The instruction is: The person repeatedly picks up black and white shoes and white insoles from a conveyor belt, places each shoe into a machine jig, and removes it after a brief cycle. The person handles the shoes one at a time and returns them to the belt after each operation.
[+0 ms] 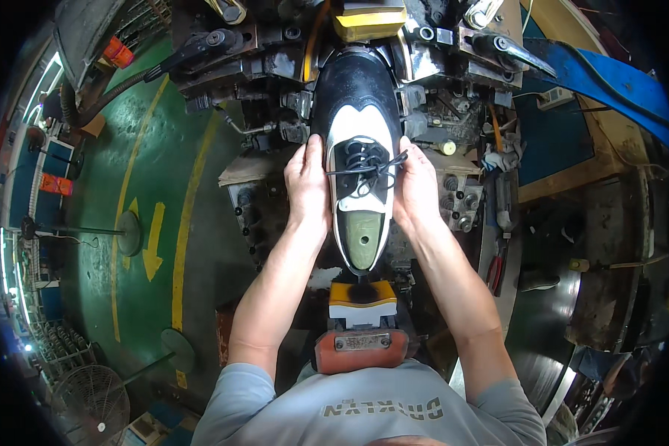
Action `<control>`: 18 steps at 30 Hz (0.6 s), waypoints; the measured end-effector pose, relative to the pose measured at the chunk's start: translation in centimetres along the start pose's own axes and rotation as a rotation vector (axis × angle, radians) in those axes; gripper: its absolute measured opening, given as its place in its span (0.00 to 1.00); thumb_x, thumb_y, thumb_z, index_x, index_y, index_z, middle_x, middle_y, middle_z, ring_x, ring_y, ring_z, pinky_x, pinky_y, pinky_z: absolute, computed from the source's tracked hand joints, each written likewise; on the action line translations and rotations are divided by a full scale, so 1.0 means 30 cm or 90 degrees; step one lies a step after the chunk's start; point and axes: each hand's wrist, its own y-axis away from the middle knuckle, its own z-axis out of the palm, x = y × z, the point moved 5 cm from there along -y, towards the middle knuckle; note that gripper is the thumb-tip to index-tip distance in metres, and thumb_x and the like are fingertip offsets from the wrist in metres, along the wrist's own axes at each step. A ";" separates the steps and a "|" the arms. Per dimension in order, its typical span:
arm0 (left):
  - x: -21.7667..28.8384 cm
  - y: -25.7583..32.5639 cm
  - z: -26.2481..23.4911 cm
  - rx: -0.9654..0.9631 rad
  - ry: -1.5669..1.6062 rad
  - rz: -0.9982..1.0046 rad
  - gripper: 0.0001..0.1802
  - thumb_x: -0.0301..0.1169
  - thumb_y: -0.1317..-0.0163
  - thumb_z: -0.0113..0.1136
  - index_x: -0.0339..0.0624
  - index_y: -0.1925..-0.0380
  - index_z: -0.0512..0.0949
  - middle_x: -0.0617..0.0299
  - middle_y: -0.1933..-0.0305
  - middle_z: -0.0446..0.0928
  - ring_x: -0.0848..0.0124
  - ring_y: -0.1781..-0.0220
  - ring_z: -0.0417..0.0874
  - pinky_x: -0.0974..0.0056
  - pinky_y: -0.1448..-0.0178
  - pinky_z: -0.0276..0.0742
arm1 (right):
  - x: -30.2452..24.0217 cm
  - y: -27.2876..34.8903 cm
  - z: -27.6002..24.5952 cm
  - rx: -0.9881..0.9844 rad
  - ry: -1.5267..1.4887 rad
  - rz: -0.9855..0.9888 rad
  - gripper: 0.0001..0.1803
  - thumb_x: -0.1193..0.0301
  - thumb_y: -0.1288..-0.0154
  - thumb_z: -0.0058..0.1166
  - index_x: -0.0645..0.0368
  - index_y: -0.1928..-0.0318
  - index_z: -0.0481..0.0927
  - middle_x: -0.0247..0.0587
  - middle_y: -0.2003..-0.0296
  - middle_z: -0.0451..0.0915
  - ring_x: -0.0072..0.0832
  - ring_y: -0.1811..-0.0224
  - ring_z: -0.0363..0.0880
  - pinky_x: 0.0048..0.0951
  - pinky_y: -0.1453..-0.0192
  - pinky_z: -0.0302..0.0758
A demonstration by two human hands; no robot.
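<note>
A black-and-white lace-up leather shoe upper (358,126), mounted sole-down over an olive-green plastic last (363,236), is seen seated in the middle of a dark steel lasting machine (275,67), toe pointing away from the person. It is clasped from both sides: the left hand (308,186) is pressed flat along the left quarter and the right hand (416,189) along the right, the fingers of each laid closed against the leather rather than curled under it. The black laces (364,160) are tied across the throat, a loose end trailing toward the right thumb.

The upper is judged soft and pliable where unsupported, yet made firm by the rigid last inside; the polished toe would likely be slippery and easily scuffed by the metal clamps around it. The best hold is judged to be at the waist and quarters, where the palms already lie, with the laces and glossy toe left untouched. A yellow-topped heel rest (363,297) stands just behind the last.
</note>
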 end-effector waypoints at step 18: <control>-0.019 -0.022 -0.012 -0.018 0.046 -0.048 0.17 0.39 0.26 0.49 0.34 0.56 0.77 0.61 0.62 0.81 0.74 0.65 0.81 0.67 0.61 0.80 | 0.002 0.000 0.008 0.014 0.005 0.012 0.11 0.66 0.25 0.48 0.63 0.59 0.74 0.40 0.63 0.80 0.24 0.64 0.80 0.29 0.57 0.80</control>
